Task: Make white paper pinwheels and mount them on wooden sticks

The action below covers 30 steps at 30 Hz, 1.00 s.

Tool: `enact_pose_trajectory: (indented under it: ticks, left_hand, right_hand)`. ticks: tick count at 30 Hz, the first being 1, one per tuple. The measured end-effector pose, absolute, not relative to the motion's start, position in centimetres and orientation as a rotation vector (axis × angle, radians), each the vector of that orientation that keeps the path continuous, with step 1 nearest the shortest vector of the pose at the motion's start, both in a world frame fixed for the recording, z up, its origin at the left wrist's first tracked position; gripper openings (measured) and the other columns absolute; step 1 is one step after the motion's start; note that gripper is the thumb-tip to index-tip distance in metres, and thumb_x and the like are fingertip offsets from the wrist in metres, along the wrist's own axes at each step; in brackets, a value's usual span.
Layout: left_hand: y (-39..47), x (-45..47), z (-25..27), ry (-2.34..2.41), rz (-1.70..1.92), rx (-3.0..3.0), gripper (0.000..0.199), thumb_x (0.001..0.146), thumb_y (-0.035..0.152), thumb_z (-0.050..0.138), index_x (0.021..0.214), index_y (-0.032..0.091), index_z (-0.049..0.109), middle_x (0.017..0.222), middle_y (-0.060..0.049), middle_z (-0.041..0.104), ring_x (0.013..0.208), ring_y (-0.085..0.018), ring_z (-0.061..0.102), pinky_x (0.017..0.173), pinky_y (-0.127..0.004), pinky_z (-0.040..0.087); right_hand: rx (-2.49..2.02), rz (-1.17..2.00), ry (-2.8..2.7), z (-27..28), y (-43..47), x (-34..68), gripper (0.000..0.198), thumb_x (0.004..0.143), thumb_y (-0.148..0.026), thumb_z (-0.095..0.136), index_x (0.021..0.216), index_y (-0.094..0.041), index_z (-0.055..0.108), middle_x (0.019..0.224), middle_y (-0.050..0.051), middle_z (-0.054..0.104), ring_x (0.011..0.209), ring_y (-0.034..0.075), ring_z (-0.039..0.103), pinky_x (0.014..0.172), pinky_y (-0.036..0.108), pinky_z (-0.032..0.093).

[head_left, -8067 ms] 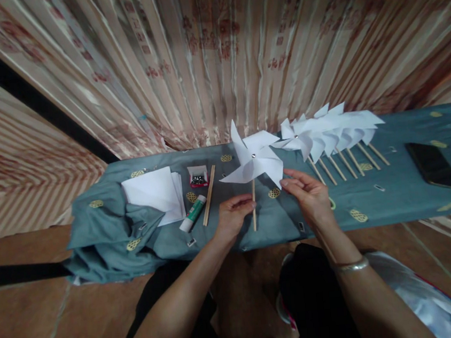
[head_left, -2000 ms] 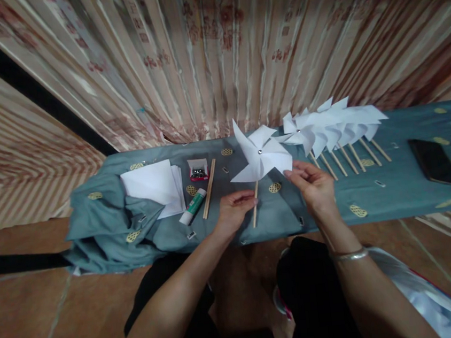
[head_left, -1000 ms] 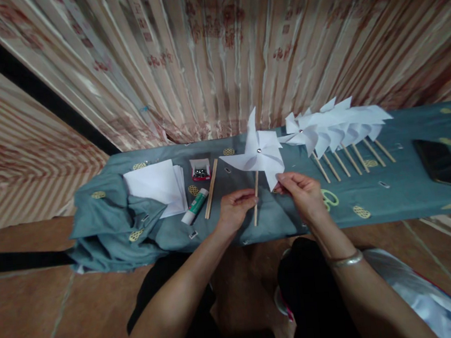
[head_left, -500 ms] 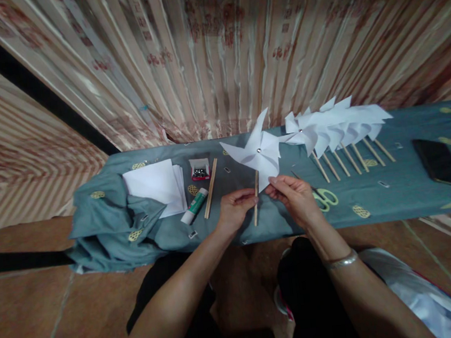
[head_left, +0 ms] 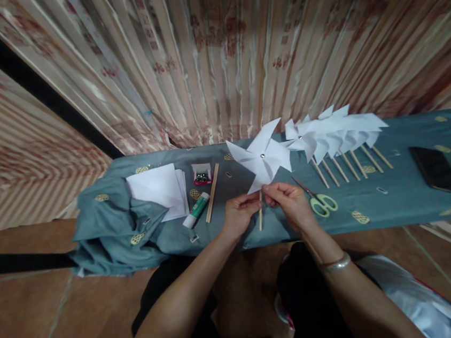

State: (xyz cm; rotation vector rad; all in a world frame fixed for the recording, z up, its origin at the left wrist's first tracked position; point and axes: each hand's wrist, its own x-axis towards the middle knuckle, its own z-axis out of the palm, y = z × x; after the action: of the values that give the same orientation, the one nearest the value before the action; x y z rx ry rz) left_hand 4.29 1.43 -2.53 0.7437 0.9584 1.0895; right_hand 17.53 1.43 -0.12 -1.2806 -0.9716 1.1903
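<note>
A white paper pinwheel (head_left: pixel 264 167) with a shiny pin at its centre faces up, its blades spread above a thin wooden stick. My left hand (head_left: pixel 240 213) is closed round that stick just below the blades. Fingertips of my right hand (head_left: pixel 289 200) are pinched together at the top of the stick, under the paper; exactly which part they grip is hard to see. Green-handled scissors (head_left: pixel 323 204) lie right of my right hand. Several finished pinwheels (head_left: pixel 336 130) overlap in a row behind, their sticks pointing towards me.
Left on the cloth-covered table (head_left: pixel 232 233) are white paper sheets (head_left: pixel 157 189), a glue stick (head_left: pixel 196 211), wooden sticks (head_left: pixel 212 193) and a small box of metal pins (head_left: pixel 202 174). A black phone (head_left: pixel 437 169) lies far right. A pleated curtain (head_left: pixel 214 57) hangs behind the table.
The pinwheel's blades have turned about the pin. My right hand has shifted left from a blade tip to the stick, close to my left hand, which keeps its hold.
</note>
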Motion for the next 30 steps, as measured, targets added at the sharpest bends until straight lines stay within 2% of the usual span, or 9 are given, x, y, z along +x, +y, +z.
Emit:
enact_pose_trajectory:
  ticks: [7,11,14,18,25,30]
  left_hand:
    - [1.5,4.9,-2.3,0.922,1.093,0.783,0.028,0.051,0.028,0.086,0.074,0.016,0.077,0.072,-0.004,0.073,0.071,-0.017,0.065,0.080,-0.032,0.051]
    - [1.9,5.2,-1.8,0.958,1.123,0.780,0.026,0.049,0.027,0.087,0.071,0.017,0.076,0.072,-0.002,0.072,0.069,-0.015,0.063,0.077,-0.030,0.050]
    - [2.3,5.2,-1.3,0.974,1.169,0.747,0.026,0.049,0.028,0.086,0.070,0.017,0.076,0.072,-0.002,0.072,0.069,-0.015,0.062,0.077,-0.030,0.049]
    - [2.8,5.3,-0.6,0.971,1.226,0.693,0.026,0.047,0.027,0.085,0.069,0.017,0.075,0.070,-0.001,0.071,0.068,-0.014,0.061,0.075,-0.029,0.049]
    - [3.1,6.1,-0.4,0.952,1.263,0.649,0.030,0.046,0.026,0.086,0.072,0.017,0.076,0.070,-0.002,0.071,0.067,-0.014,0.062,0.072,-0.030,0.049]
    - [3.0,6.6,-0.2,0.918,1.247,0.628,0.031,0.047,0.026,0.087,0.074,0.017,0.076,0.073,-0.002,0.072,0.069,-0.013,0.062,0.072,-0.028,0.049]
  right_hand:
    - [-1.335,1.096,-1.037,-0.2,1.4,17.6,0.042,0.051,-0.054,0.086,0.050,-0.020,0.062,0.045,-0.003,0.057,0.043,0.009,0.045,0.046,0.023,0.035]
    - [-1.405,0.925,-1.192,0.0,0.8,18.7,0.045,0.066,-0.060,0.077,0.052,-0.020,0.061,0.046,-0.002,0.056,0.044,0.009,0.044,0.046,0.024,0.033]
    - [-1.481,0.819,-1.337,-0.2,0.2,19.5,0.041,0.075,-0.058,0.070,0.062,-0.019,0.066,0.054,0.000,0.063,0.052,0.012,0.052,0.054,0.025,0.039]
    - [-1.443,0.947,-1.424,-0.9,-0.2,19.6,0.040,0.077,-0.058,0.068,0.077,-0.018,0.072,0.063,0.001,0.067,0.060,0.015,0.058,0.057,0.026,0.043]
    - [-1.272,1.106,-1.274,-1.3,-0.2,18.6,0.040,0.068,-0.057,0.075,0.072,-0.018,0.070,0.061,0.000,0.066,0.054,0.013,0.056,0.055,0.025,0.044]
    - [-1.321,1.024,-1.317,-1.0,-0.1,19.5,0.039,0.070,-0.057,0.073,0.072,-0.018,0.070,0.061,0.001,0.067,0.054,0.014,0.057,0.055,0.025,0.044]
